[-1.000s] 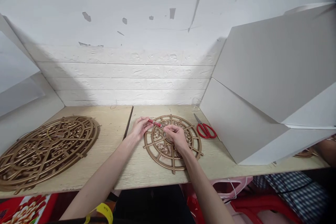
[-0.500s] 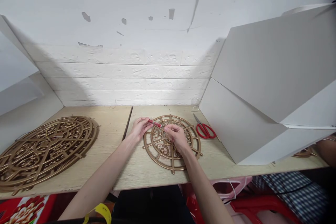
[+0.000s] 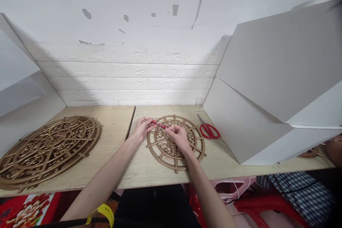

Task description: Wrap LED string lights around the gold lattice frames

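Note:
A slim red pen-like stick (image 3: 159,124) with a pale band spans the gap between my two hands. My left hand (image 3: 143,128) pinches its left end, and the fingers of my right hand (image 3: 177,136) are closed at its right end. Under the hands lies a round gold openwork panel (image 3: 176,167) with scrollwork and short tabs around its rim. My right forearm and hand cover part of it. Red-handled scissors (image 3: 209,130) rest just right of the panel, blades pointing to the back.
At left, several similar gold panels (image 3: 53,149) lie stacked on the wooden table (image 3: 113,142). White boards (image 3: 267,78) stand on the right, with another at far left. A brick-patterned wall closes the back. Red and pink stools (image 3: 256,206) are below the front edge.
The red stick has turned slightly in my fingers, and its pale band shows more clearly. Both hands stay in nearly the same place; the camera view has shifted a little.

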Motion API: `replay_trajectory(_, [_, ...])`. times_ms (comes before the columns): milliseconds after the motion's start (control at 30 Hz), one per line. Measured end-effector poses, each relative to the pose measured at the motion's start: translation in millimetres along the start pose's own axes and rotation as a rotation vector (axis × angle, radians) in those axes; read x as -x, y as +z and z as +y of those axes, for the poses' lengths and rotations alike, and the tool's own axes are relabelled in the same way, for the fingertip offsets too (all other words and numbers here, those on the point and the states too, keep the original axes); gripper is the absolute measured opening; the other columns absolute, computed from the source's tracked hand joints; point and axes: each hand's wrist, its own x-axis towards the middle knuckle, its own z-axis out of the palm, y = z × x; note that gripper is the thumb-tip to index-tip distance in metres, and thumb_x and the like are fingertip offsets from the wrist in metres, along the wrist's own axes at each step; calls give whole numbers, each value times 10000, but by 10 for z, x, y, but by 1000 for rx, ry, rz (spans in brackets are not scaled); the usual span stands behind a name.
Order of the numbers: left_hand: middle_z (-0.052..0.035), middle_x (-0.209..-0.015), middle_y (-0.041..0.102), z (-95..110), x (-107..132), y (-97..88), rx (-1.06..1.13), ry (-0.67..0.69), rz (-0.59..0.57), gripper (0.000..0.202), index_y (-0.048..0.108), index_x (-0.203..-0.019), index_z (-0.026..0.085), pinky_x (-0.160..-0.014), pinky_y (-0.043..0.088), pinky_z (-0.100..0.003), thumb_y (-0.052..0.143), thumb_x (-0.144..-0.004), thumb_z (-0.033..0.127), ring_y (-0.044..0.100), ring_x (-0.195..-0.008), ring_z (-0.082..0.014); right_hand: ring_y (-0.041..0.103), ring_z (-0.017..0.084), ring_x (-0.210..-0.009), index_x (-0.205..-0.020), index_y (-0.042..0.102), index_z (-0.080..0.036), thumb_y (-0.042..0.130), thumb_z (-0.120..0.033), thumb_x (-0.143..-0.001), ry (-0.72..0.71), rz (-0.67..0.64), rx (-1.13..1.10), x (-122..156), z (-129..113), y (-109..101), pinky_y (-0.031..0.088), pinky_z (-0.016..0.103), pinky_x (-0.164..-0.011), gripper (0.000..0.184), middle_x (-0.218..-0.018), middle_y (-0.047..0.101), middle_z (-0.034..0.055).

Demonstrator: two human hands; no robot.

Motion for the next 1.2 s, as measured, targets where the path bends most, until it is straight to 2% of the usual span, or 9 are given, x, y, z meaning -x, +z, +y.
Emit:
replay_trajectory(133, [-43,-675,658,7,2,2,-6,-9,-1,148,511,-672,130,-724,569,-335,604,-768,66,650,-623,-129,326,62,-379,-702,599,-159,706,-439,-685,11,-20,-36,-4,28,3,244,207,-381,300,-468,434,-69])
replay_trajectory(300, [-49,-684,656,9,7,7,-20,-11,-9,133,529,-680,123,-723,562,-326,614,-762,64,646,-624,-127,558,117,-546,-923,579,-181,758,-365,-647,13,-94,-193,3,-13,7,428,215,-448,377,-698,608,-18])
replay_trajectory(400, [-62,-707,662,5,15,11,-41,-9,-33,125,540,-682,118,-722,556,-313,637,-753,85,647,-642,-129,620,143,-649,-990,611,-192,744,-349,-673,11,-180,-238,21,-71,3,478,231,-515,378,-777,653,7])
replay_trajectory(567, [-58,-718,659,1,32,22,-78,3,-52,182,527,-663,126,-742,546,-320,703,-707,137,641,-660,-128,656,170,-698,-990,687,-199,714,-374,-719,19,-304,-266,58,-143,3,531,309,-665,325,-794,703,37])
replay_trajectory(700, [-48,-713,648,-5,34,25,-94,19,-67,229,519,-640,126,-745,546,-322,742,-667,174,639,-673,-132,664,177,-701,-986,713,-204,724,-363,-718,10,-300,-301,64,-130,11,540,340,-711,312,-777,714,40])
replay_trajectory(867, [-50,-703,644,-22,30,23,-125,20,-72,258,525,-634,124,-703,550,-305,766,-640,214,636,-655,-137,664,181,-681,-946,729,-205,750,-356,-692,28,-295,-323,69,-120,18,544,358,-716,297,-768,716,39])
replay_trajectory(1200, [-57,-715,642,-55,11,-2,-141,46,-88,280,521,-640,127,-710,551,-317,774,-638,247,639,-665,-140,654,175,-640,-914,730,-201,753,-388,-679,40,-315,-319,84,-161,32,545,356,-702,301,-763,716,39])
